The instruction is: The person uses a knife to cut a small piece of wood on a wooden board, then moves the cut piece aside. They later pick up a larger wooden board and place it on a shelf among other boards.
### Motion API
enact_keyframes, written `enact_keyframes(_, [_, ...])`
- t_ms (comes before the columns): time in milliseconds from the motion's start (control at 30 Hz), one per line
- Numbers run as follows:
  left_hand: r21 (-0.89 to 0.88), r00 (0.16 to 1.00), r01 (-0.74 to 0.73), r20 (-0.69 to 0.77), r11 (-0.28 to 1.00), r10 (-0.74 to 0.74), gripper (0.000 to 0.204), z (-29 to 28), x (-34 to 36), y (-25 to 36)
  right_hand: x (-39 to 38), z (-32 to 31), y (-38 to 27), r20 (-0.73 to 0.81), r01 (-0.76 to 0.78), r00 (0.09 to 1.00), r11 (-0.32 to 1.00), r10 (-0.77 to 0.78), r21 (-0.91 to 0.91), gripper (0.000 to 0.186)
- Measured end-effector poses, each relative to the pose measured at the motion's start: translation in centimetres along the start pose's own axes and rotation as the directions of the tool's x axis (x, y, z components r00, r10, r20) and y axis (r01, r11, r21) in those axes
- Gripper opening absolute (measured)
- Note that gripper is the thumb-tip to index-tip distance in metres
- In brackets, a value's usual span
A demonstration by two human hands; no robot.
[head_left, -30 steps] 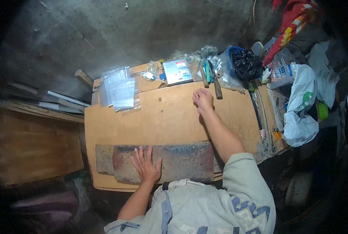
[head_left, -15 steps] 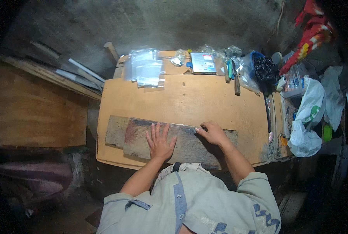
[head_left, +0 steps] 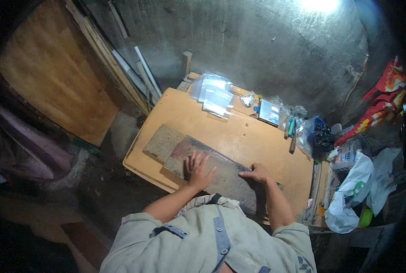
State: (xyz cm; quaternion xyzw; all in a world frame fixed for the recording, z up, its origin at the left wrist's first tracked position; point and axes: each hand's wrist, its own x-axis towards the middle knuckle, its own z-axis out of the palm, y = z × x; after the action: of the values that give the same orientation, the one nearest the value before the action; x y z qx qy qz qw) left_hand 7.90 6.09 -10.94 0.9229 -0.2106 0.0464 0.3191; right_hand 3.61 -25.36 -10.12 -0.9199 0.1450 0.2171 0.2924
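I see the left hand point(head_left: 199, 172) spread on the board point(head_left: 226, 179); whether the right hand point(head_left: 258, 173) pinches its far edge, I can't tell.

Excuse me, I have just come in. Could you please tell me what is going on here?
A person stands or sits at a table with both hands on a worn board. The left hand lies on it with fingers spread; the right hand is at its far edge, thumb pointing left. A second board shows from under its left end. Clear bags lie toward the back of the table.
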Motion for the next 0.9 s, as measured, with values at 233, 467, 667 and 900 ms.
enact_keyframes(233, [0.131,0.978,0.188,0.066,0.973,-0.198,0.085,-3.0,-2.3,-2.8,0.5,-0.9,-0.9,0.181,-0.105,0.978,0.994,0.1,0.021,0.104])
enact_keyframes(467, [0.129,0.978,0.162,0.112,0.978,-0.177,0.095,-4.0,-3.3,-3.6,-1.9,-2.6,-2.4,0.179,-0.069,0.982,0.998,0.066,0.011,0.108])
enact_keyframes(667, [0.132,0.981,0.131,0.123,0.983,-0.148,0.109,-6.1,-2.8,-3.6,-5.1,-3.4,-4.9,0.095,0.037,0.995,0.998,-0.033,-0.047,0.099])
enact_keyframes(900, [0.074,0.998,0.031,0.042,0.997,-0.035,0.124,-7.6,-3.3,-4.2,-9.1,-3.5,-7.4,0.022,0.145,0.989,0.979,-0.144,-0.145,0.07])
